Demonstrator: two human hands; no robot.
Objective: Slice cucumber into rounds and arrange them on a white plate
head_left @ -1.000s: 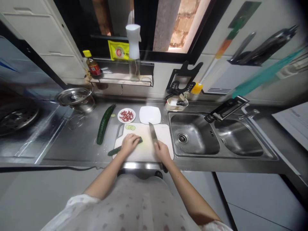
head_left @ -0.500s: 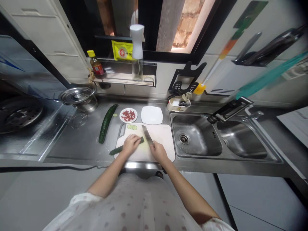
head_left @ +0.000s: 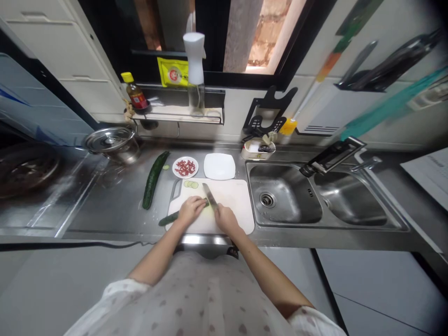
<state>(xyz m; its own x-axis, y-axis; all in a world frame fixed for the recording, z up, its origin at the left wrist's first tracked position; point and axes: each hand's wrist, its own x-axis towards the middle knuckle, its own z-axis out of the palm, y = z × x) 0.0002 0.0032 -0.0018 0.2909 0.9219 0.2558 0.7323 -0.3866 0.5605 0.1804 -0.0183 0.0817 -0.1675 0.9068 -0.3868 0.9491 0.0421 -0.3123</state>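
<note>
My left hand [head_left: 191,210] presses a dark green cucumber [head_left: 168,219] onto the white cutting board [head_left: 236,205]; the middle of the cucumber is hidden under the fingers. In my right hand [head_left: 226,218] is a kitchen knife [head_left: 210,197], its blade right at the cucumber's cut end and pointing away from me. A few cucumber slices [head_left: 191,185] lie at the board's upper left. Left of the board rests a whole cucumber [head_left: 154,181], with one small slice [head_left: 165,167] beside it.
Behind the board stand a small plate of chopped red pieces [head_left: 185,167] and a white square plate [head_left: 219,166]. A double sink [head_left: 285,193] is on the right. A lidded steel pot [head_left: 114,143] sits back left, below a shelf [head_left: 175,115] with bottles.
My right hand has brought the knife a little to the left, against the cucumber's end. My left hand keeps its hold. The whole view has shifted slightly.
</note>
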